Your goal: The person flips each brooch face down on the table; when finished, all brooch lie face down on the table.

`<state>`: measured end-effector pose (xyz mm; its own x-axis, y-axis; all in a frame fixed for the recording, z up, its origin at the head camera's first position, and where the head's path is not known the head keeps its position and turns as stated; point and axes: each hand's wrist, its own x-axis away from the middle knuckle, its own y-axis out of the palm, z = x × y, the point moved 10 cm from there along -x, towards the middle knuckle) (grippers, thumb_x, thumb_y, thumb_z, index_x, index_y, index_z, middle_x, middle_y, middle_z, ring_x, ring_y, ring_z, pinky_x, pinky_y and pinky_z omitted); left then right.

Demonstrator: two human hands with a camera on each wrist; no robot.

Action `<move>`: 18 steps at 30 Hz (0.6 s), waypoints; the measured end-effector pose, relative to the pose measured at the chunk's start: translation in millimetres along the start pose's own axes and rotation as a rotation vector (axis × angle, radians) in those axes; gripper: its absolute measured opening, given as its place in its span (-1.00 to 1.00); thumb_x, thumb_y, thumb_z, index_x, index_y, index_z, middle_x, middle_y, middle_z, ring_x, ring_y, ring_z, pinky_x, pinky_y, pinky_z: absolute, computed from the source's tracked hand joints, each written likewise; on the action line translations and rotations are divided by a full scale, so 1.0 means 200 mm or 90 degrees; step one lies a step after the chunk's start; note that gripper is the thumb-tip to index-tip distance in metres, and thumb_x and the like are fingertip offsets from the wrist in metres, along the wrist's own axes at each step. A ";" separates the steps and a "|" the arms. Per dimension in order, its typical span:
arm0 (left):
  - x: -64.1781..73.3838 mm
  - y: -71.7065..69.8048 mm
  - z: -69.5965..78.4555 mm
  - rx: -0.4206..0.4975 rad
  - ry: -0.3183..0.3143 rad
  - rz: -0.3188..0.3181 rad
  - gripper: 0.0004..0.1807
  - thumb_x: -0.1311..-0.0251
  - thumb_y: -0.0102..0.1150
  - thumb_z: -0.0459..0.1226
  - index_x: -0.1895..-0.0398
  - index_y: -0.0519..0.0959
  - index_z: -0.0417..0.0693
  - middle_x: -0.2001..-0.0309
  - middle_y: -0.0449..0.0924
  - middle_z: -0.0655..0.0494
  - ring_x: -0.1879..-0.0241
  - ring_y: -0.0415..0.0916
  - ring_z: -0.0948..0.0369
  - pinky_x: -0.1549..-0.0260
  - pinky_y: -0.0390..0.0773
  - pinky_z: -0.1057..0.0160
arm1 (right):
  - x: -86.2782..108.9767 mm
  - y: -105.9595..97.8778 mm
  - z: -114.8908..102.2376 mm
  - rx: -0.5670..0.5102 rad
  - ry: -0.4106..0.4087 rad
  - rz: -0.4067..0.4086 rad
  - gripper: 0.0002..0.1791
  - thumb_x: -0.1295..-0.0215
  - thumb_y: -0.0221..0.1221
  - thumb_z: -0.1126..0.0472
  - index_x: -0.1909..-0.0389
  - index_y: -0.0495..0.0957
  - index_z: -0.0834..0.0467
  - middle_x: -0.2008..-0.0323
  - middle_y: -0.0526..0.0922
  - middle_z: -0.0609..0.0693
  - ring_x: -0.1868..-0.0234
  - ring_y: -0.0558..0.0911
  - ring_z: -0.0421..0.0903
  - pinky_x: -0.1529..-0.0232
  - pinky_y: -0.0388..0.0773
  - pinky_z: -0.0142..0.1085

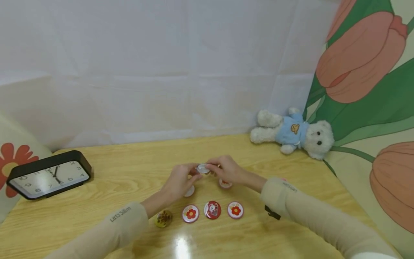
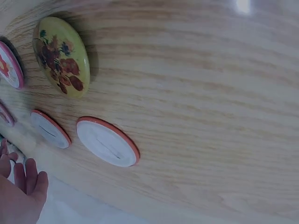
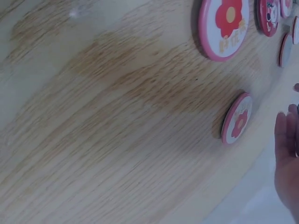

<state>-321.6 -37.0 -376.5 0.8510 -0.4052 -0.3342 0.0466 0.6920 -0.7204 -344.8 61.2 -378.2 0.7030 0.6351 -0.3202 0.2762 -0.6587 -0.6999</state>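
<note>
Above the table, in the head view, a small round badge (image 1: pixel 203 168) with a pale silvery face is held between both hands. My left hand (image 1: pixel 177 181) pinches its left edge, and my right hand (image 1: pixel 228 169) pinches the right edge. Just below the hands lie a pale badge (image 1: pixel 189 191), partly covered by the left hand, and a red flower badge (image 1: pixel 225 183). Nearer me are two flower badges, the left one (image 1: pixel 190 213) and the right one (image 1: pixel 235 210), with a red badge (image 1: pixel 212 210) between them. Left of these sits a yellow badge (image 1: pixel 163 218) with a flower picture.
Two badges lie pale side up in the left wrist view, a larger one (image 2: pixel 107 141) and a smaller one (image 2: pixel 50 129). A black-framed clock (image 1: pixel 50 175) stands at the table's left. A teddy bear (image 1: pixel 292 133) in blue lies at the back right, by the tulip-patterned cloth (image 1: pixel 362 57).
</note>
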 end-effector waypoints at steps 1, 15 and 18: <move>0.00 -0.01 0.01 -0.012 0.002 0.008 -0.71 -0.11 0.36 -0.41 0.09 0.62 -0.32 0.37 0.69 -0.01 0.31 0.66 0.13 0.23 0.68 0.17 | 0.00 0.00 0.01 -0.012 0.013 0.006 -0.81 -0.42 0.10 0.32 0.26 0.67 0.30 0.49 0.68 0.16 0.53 0.64 0.03 0.55 0.53 -0.49; 0.03 -0.02 0.06 -0.001 0.049 0.031 -0.39 0.04 0.49 -0.38 -0.12 0.49 -0.37 0.24 0.68 -0.07 0.35 0.66 0.15 0.34 0.68 0.27 | -0.01 0.03 0.02 -0.105 0.112 0.013 -0.79 -0.43 0.09 0.34 0.26 0.66 0.37 0.49 0.69 0.06 0.54 0.58 -0.29 0.50 0.59 -0.44; 0.04 -0.02 0.07 -0.005 0.063 0.031 -0.49 0.04 0.49 -0.39 -0.02 0.56 -0.33 0.22 0.69 -0.07 0.33 0.65 0.14 0.36 0.68 0.28 | -0.01 0.03 0.02 -0.102 0.110 0.014 -0.80 -0.42 0.09 0.33 0.21 0.65 0.37 0.50 0.69 0.06 0.54 0.59 -0.23 0.51 0.57 -0.45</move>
<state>-308.0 -35.9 -367.8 0.7967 -0.4278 -0.4269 0.0013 0.7076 -0.7066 -347.2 58.1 -384.8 0.8081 0.5500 -0.2108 0.3497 -0.7360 -0.5796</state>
